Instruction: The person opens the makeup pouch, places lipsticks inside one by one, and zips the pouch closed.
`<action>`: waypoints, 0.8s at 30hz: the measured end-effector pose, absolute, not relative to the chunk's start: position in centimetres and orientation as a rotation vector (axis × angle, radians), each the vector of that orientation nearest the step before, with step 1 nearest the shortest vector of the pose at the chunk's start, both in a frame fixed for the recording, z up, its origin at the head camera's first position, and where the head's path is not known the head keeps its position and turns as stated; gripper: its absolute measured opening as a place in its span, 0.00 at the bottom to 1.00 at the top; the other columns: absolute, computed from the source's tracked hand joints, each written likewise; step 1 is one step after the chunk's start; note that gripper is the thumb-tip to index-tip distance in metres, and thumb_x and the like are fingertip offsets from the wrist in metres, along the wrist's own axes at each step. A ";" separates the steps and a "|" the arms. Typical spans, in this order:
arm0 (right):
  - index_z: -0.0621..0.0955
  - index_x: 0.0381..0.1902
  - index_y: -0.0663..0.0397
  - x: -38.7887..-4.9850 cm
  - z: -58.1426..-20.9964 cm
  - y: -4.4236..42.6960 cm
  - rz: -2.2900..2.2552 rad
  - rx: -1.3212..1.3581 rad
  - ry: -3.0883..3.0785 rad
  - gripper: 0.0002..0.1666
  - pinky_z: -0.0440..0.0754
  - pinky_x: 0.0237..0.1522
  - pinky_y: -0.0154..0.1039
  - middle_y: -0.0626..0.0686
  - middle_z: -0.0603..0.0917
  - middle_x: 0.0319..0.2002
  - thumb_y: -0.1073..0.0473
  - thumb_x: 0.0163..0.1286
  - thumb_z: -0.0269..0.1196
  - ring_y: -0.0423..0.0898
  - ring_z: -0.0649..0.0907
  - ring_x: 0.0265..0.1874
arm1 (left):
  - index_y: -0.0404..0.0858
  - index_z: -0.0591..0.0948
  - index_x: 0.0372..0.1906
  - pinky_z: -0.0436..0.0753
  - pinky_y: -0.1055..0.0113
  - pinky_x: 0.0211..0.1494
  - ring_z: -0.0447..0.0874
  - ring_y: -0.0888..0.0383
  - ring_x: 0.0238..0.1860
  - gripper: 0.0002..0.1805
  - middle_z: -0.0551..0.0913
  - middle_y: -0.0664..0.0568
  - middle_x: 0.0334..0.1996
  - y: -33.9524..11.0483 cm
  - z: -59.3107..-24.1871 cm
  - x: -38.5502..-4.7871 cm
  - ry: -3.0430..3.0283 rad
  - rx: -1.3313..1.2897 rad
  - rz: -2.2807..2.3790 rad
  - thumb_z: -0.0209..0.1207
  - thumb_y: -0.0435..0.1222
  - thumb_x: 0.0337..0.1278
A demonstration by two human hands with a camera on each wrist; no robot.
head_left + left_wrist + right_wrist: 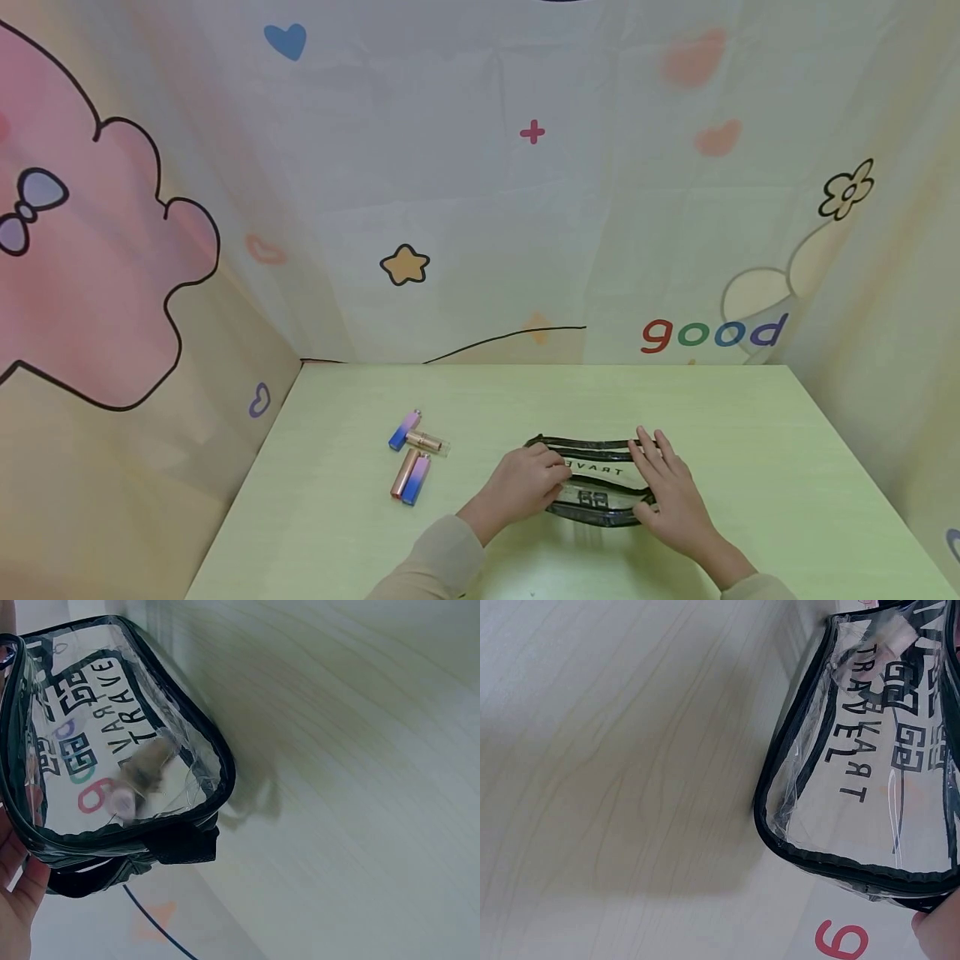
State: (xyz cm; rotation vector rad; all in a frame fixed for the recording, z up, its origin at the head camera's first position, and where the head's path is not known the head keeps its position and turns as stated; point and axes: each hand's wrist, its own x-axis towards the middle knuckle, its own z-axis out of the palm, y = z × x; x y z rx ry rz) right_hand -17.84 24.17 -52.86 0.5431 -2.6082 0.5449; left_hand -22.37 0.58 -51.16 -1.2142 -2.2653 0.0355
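Observation:
A clear toiletry pouch (617,497) with black trim and black lettering stands on the table between the two hands. My left hand (525,482) grips its left end, fingers curled over the top edge. At the other end my right hand (677,508) rests against the pouch, fingers mostly straight and the thumb touching the near corner. Through the clear side, the left wrist view shows a small blurred tube-shaped item (146,769) inside. Its exact kind is unclear. The right wrist view shows the right thumb (939,930) beside the pouch's lower corner.
Left of the pouch lie several lipstick tubes: a pink-and-blue one (405,431), a gold one with a clear cap (426,442), a rose-gold one (405,475) and another pink-and-blue one (417,481). A printed curtain (480,192) hangs behind the pale table (345,550).

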 end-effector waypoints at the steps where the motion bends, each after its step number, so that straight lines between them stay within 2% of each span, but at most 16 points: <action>1: 0.59 0.65 0.58 -17.8 -52.9 24.2 0.544 0.543 -2.608 0.44 0.56 0.55 0.57 0.57 0.56 0.67 0.64 0.44 0.54 0.42 0.39 0.69 | 0.54 0.82 0.31 0.75 0.80 0.38 0.76 0.69 0.35 0.04 0.81 0.67 0.32 0.6 -51.2 -22.4 -2.265 -1.213 0.034 0.59 0.42 0.47; 5: 0.59 0.65 0.59 -17.8 -52.9 24.2 0.544 0.545 -2.603 0.44 0.52 0.60 0.54 0.57 0.56 0.67 0.64 0.44 0.54 0.43 0.40 0.69 | 0.54 0.82 0.30 0.75 0.80 0.38 0.76 0.69 0.35 0.04 0.81 0.67 0.32 0.6 -51.1 -22.3 -2.261 -1.211 0.026 0.59 0.41 0.47; 8: 0.59 0.65 0.59 -17.8 -52.9 24.2 0.545 0.549 -2.599 0.45 0.38 0.67 0.43 0.57 0.56 0.67 0.64 0.44 0.54 0.43 0.40 0.69 | 0.54 0.82 0.30 0.75 0.80 0.38 0.77 0.69 0.35 0.04 0.81 0.67 0.32 0.6 -51.1 -22.3 -2.257 -1.213 0.021 0.59 0.41 0.47; 11: 0.59 0.65 0.59 -17.8 -52.9 24.2 0.546 0.552 -2.603 0.45 0.28 0.62 0.29 0.57 0.55 0.67 0.64 0.44 0.54 0.43 0.39 0.69 | 0.54 0.82 0.31 0.75 0.80 0.38 0.76 0.69 0.35 0.04 0.81 0.67 0.32 0.5 -51.0 -22.3 -2.257 -1.217 0.013 0.59 0.41 0.47; 12: 0.59 0.65 0.59 -17.8 -52.9 24.2 0.546 0.552 -2.604 0.45 0.29 0.64 0.31 0.57 0.55 0.67 0.64 0.44 0.54 0.43 0.39 0.69 | 0.54 0.82 0.31 0.75 0.80 0.38 0.76 0.69 0.35 0.05 0.81 0.67 0.32 0.5 -51.0 -22.3 -2.256 -1.220 0.009 0.59 0.41 0.47; 14: 0.59 0.65 0.58 -17.8 -52.8 24.2 0.549 0.549 -2.608 0.45 0.36 0.67 0.41 0.57 0.55 0.67 0.64 0.44 0.54 0.43 0.39 0.69 | 0.53 0.82 0.31 0.75 0.80 0.38 0.76 0.69 0.35 0.05 0.81 0.67 0.33 0.5 -50.9 -22.3 -2.250 -1.228 -0.003 0.59 0.41 0.47; 17: 0.59 0.65 0.58 -17.9 -52.8 24.2 0.555 0.550 -2.607 0.45 0.52 0.59 0.57 0.58 0.56 0.67 0.63 0.44 0.55 0.43 0.40 0.69 | 0.53 0.83 0.32 0.75 0.80 0.37 0.77 0.70 0.34 0.06 0.81 0.67 0.33 0.4 -50.9 -22.3 -2.237 -1.243 -0.023 0.58 0.40 0.48; 19: 0.59 0.65 0.57 -17.9 -52.8 24.3 0.560 0.551 -2.604 0.45 0.57 0.53 0.59 0.58 0.57 0.67 0.63 0.44 0.55 0.43 0.40 0.69 | 0.53 0.83 0.33 0.75 0.80 0.37 0.77 0.70 0.34 0.07 0.81 0.67 0.33 0.4 -50.9 -22.4 -2.226 -1.252 -0.039 0.57 0.40 0.49; 24: 0.58 0.65 0.56 -18.0 -53.0 24.4 0.562 0.555 -2.594 0.46 0.55 0.56 0.57 0.54 0.54 0.68 0.64 0.43 0.54 0.42 0.40 0.69 | 0.53 0.83 0.34 0.75 0.80 0.36 0.77 0.70 0.34 0.07 0.82 0.66 0.33 0.2 -51.0 -22.6 -2.165 -1.250 -0.070 0.56 0.39 0.50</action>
